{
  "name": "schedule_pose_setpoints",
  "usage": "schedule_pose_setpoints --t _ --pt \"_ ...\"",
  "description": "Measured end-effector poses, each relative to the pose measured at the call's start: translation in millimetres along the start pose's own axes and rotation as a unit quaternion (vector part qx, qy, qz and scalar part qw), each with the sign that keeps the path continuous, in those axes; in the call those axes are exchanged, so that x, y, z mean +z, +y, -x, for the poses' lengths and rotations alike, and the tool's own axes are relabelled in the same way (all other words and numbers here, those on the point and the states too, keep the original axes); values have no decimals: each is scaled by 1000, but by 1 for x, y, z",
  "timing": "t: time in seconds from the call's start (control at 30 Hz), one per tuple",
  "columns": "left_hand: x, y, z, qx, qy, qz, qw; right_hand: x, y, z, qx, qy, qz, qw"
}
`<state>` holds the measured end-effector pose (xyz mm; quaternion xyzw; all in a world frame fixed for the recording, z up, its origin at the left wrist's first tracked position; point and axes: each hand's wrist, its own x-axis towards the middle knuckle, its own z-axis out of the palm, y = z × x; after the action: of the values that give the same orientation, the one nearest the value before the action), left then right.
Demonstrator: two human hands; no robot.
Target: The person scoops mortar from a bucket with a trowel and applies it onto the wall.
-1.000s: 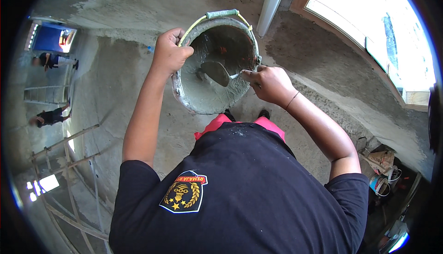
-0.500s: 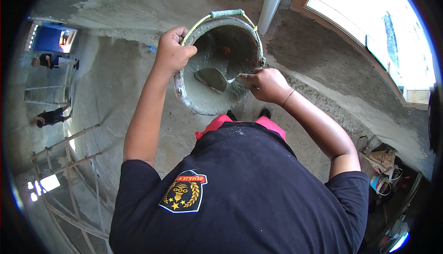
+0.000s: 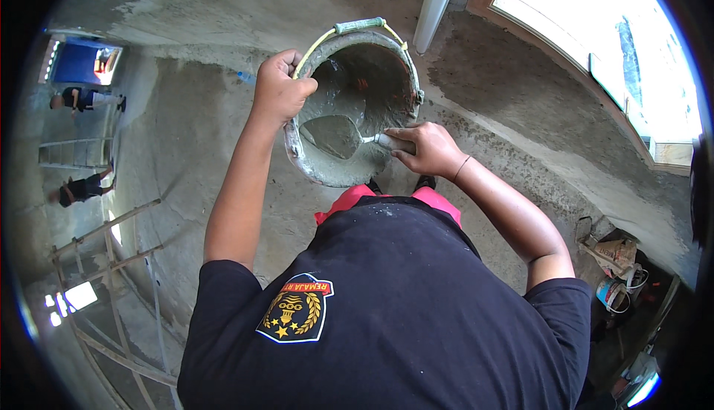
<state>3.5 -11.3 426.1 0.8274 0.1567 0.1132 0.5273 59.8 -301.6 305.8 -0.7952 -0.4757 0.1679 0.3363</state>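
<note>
Head view shows two bare hands at work over a round bucket [image 3: 294,151], which is caked with grey material and tilted, its mouth toward the camera. Whether its base rests on the floor [image 3: 277,220], I cannot tell, because the base is hidden. The left hand [image 3: 284,86] is closed on the left edge of the rim, with the thumb laid over to the inner side. The right hand [image 3: 430,148] is beside the lower right edge of the rim, its fingers closed around the handle of a masonry trowel [image 3: 336,136]. The trowel's broad blade is inside the bucket, pointing toward the left edge and lying at the surface of the wet mortar [image 3: 370,160]. The carrying handle [image 3: 360,25] stands up beyond the far edge and is not used.

Concerning progress, the mortar is already wet, and I judge it to be rather evenly mixed. Quite some quantity remains in the bucket, mostly along the near side. The blade looks coated, but no separate lump lifted above the mortar can be seen, so the scooping seems not completed.

Farther away, a small pail [image 3: 611,296] is at the lower right, and wooden poles [image 3: 134,214] stand at the left.
</note>
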Motion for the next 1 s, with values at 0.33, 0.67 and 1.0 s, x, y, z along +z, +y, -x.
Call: schedule_pose_setpoints --t 0.33,0.67,1.0 --pt "1 -7 4 -21 32 16 999 0 4 29 136 -12 -201 970" --pt "-1 -13 5 -37 76 34 996 -15 7 59 199 36 -114 973" --pt "6 -30 10 -52 93 38 994 14 16 61 220 75 -105 967"
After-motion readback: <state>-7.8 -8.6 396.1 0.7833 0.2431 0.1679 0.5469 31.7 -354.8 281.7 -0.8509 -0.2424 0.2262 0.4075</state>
